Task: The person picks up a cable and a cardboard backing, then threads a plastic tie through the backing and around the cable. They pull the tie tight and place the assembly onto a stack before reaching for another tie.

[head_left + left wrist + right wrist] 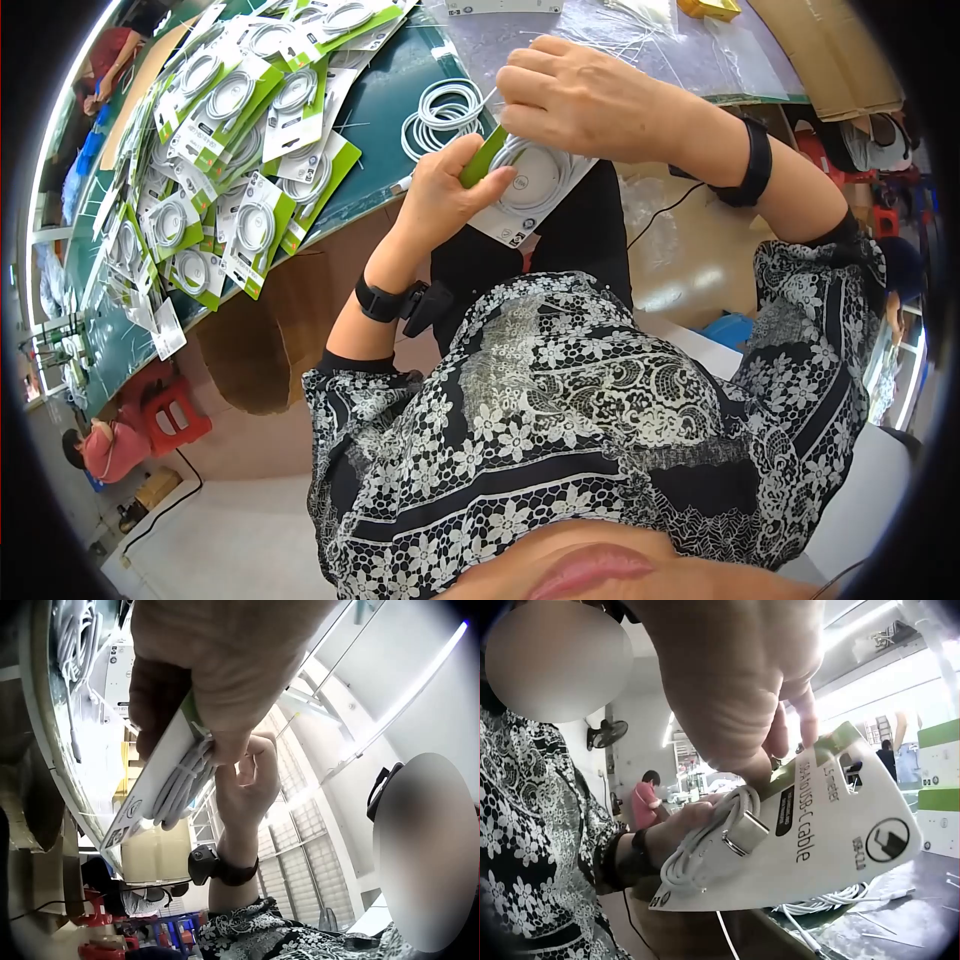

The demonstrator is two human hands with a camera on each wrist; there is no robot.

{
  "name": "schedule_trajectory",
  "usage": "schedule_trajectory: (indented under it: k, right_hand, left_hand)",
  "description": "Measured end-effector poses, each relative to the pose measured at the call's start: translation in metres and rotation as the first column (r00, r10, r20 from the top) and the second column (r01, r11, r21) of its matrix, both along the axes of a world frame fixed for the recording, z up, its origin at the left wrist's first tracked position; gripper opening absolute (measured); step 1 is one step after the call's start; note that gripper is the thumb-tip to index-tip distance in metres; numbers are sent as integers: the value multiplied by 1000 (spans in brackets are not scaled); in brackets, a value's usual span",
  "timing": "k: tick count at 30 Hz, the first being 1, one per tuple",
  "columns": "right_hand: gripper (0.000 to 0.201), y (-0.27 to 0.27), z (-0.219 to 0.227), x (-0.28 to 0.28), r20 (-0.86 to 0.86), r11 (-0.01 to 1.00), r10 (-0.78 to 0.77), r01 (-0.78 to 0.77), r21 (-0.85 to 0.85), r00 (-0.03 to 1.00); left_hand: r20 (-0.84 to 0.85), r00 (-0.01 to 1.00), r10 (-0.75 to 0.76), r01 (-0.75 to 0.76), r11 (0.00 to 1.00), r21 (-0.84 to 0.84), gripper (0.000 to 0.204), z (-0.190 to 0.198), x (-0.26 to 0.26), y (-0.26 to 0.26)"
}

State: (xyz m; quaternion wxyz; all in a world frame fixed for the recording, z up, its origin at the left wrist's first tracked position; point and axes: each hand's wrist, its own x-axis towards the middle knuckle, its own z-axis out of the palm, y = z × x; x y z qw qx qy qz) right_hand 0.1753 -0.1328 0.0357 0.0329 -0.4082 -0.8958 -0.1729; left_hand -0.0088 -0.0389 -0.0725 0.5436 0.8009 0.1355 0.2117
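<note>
A white and green cable card (540,205) carries a coiled white USB cable (709,840) with a metal plug. My left hand (447,195) grips the card by its side, thumb over the front beside the coil. Curled at the card's upper end, the fingers of my right hand (585,95) pinch it close to the hanging slot; the palm hides part of the grip in the right wrist view. In the left wrist view the card (146,799) is tilted, its coil facing the right hand (247,784). Loose coiled cables (440,115) lie on the table just beyond the left hand.
A big heap of carded cables (230,95) covers the green table (375,110) at left. Thin white ties (600,40) lie scattered on the grey surface behind the right hand. A yellow box (710,8) and cardboard (830,60) stand at the back right. Other people sit at left.
</note>
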Motion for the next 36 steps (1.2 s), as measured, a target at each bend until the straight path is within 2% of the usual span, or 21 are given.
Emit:
schedule_trajectory:
  k: [4, 8, 12, 15, 16, 19, 20, 23, 28, 31, 36]
  right_hand:
    - [20, -8, -10, -2, -20, 997, -74, 74, -11, 997]
    - [20, -12, -16, -5, 73, 995, -94, 97, -35, 993]
    - [22, -8, -12, -3, -33, 995, -96, 97, 30, 995]
    - [24, -1, -14, 5, -303, 968, -79, 145, 203, 950]
    - [24, -4, -14, 5, -296, 969, -73, 137, 203, 952]
    - [26, -22, -20, 2, -490, 933, -282, 354, 58, 825]
    - [26, -21, -27, -2, -492, 934, -279, 352, 60, 825]
    - [25, -18, -47, -12, -596, 828, -367, 543, 141, 714]
    - [24, -13, -55, -28, -573, 754, -390, 607, 249, 720]
    - [26, -10, -57, -27, -497, 813, -359, 527, 249, 790]
    - [30, -8, -67, -19, -449, 873, -339, 454, 177, 827]
  left_hand:
    - [36, 999, 0, -2, 999, 53, 29, -9, 1, -4]
    - [-9, 999, -38, 38, 997, 65, 29, -12, -1, -4]
    - [39, 999, -7, 8, 999, -37, 26, -15, 2, -3]
    - [61, 992, 112, -93, 962, -257, 24, -20, 3, -8]
    - [68, 991, 118, -97, 961, -258, 24, -19, 5, -9]
    - [249, 925, 286, -145, 873, -466, 26, -18, 6, -13]
    - [248, 925, 287, -147, 874, -463, 26, -18, 6, -14]
    - [291, 895, 339, -158, 849, -505, 27, -24, 11, -22]
    - [292, 897, 330, -187, 885, -426, 25, -35, 14, -28]
    - [242, 917, 316, -280, 944, -171, 25, -38, 14, -30]
    - [240, 914, 327, -320, 945, -68, 26, -35, 10, -32]
